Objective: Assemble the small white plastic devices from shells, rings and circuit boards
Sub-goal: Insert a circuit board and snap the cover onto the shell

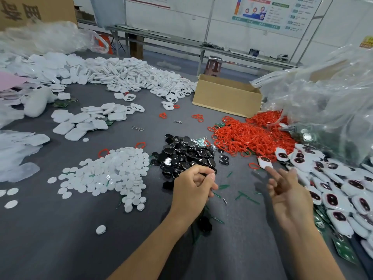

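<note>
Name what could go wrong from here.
1. The left hand hangs at the edge of the black parts pile; a careless sweep might push pieces into the white discs beside it.
2. Green scraps lie beside the right hand and could get trapped in an assembly.
3. The red rings spill against the white devices, so stray rings may mix in.

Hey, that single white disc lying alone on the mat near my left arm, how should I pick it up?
Probably by its rim, from straight above: the white disc lies flat on the grey mat, apart from the pile of discs, so opposite edges are free. The left hand is nearer.
</note>
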Demonstrator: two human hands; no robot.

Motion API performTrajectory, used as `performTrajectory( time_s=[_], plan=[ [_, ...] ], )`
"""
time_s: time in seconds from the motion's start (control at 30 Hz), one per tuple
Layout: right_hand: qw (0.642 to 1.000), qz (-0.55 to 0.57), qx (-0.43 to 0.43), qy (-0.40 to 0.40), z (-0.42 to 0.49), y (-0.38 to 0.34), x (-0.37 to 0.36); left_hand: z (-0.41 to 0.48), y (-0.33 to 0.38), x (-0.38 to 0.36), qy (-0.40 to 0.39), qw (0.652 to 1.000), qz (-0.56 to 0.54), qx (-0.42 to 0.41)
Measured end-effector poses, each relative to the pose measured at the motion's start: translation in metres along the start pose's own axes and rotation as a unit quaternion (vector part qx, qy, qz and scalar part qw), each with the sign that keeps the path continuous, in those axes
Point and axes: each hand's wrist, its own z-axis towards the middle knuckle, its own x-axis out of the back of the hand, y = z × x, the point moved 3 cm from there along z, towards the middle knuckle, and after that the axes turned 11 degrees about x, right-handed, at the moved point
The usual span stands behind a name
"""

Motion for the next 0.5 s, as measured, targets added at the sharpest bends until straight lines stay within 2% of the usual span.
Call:
performTrajectory(
  time_s=[0.07,0.13,0.27,0.33,0.4,0.5],
  plan=[
    [0.997,-0.059,-0.036,-0.046,-0.004,0.006,-0.003,0.0,0.0,0.0,0.004,1.0,0.0,0.001],
    [0.987,-0.117,-0.03,-0.102,-0.009,0.012,-0.009,0.001,0.001,0.001,0.01,1.0,0.002,-0.002],
    [0.963,-0.231,0.07,-0.118,-0.013,0.019,-0.013,0.001,0.001,0.003,0.026,0.999,0.034,-0.026],
    [0.931,-0.31,0.145,-0.124,-0.015,0.022,-0.014,0.001,0.002,0.003,0.04,0.997,0.055,-0.048],
    [0.884,-0.387,0.217,-0.148,-0.021,0.023,-0.019,-0.001,0.005,0.004,0.059,0.991,0.088,-0.076],
    [0.835,-0.442,0.275,-0.179,-0.029,0.023,-0.026,-0.005,0.012,0.008,0.084,0.975,0.162,-0.124]
  ],
)
